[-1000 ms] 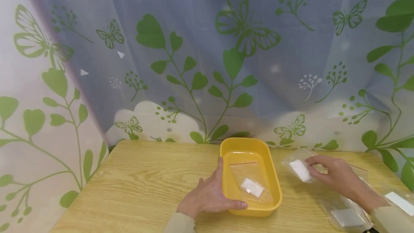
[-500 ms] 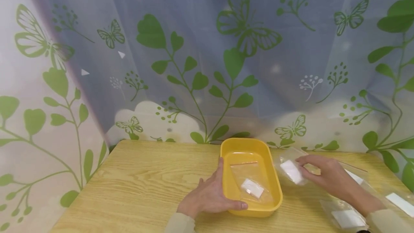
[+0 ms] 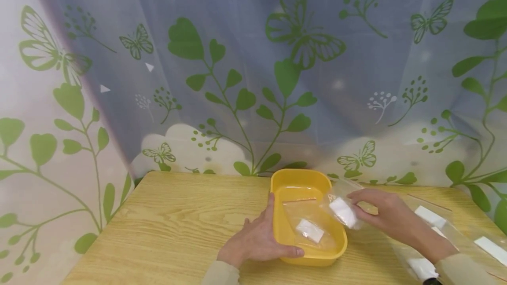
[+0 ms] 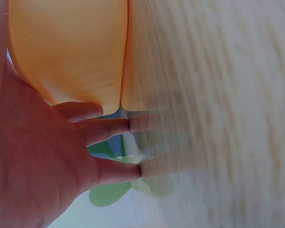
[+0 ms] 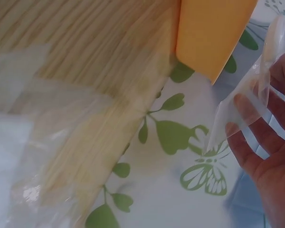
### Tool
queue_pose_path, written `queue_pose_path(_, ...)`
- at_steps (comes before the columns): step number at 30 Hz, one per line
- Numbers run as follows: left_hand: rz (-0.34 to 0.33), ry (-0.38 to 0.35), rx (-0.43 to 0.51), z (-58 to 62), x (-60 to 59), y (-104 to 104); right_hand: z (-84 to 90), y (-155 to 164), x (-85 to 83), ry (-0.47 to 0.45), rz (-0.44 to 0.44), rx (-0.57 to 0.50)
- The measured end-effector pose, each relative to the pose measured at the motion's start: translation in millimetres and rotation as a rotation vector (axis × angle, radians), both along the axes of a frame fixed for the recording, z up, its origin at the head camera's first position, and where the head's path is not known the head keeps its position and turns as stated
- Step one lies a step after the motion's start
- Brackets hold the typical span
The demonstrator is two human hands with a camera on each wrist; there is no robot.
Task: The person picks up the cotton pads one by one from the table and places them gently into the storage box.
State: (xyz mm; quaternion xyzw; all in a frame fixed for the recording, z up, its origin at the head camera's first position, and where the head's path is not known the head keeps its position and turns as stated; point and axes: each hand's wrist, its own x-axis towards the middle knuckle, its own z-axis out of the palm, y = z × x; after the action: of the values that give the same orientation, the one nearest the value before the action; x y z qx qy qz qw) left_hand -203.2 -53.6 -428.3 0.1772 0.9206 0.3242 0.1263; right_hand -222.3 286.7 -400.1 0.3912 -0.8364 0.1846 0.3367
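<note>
At the right rim of the yellow tray [image 3: 299, 183], the right hand [image 3: 382, 208] pinches a white-filled clear bag [image 3: 343, 213] by its side, presumably leaving the bulk free, while the left hand [image 3: 257, 241], fingers extended, braces the near-left corner, seemingly for steadiness.

the left sleeve [image 3: 221, 274] and right sleeve [image 3: 469, 271] are plain pale beige, a small black piece [image 3: 431, 281] showing beside the latter.
</note>
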Motion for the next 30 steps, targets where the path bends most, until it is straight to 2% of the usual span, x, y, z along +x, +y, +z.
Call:
queue_pose_path(10,-0.001,0.006,0.004,-0.4,-0.2,-0.2,5.6,-19.9,-3.0,0.020,0.057,0.003)
queue_pose_path(20,-0.017,0.000,0.013,0.5,-0.3,-0.7,4.0,-36.9,-7.5,0.026,0.128,-0.025)
queue_pose_path(30,-0.021,0.002,-0.010,1.7,0.5,-1.1,-0.1,-56.3,-10.6,0.048,0.194,0.020)
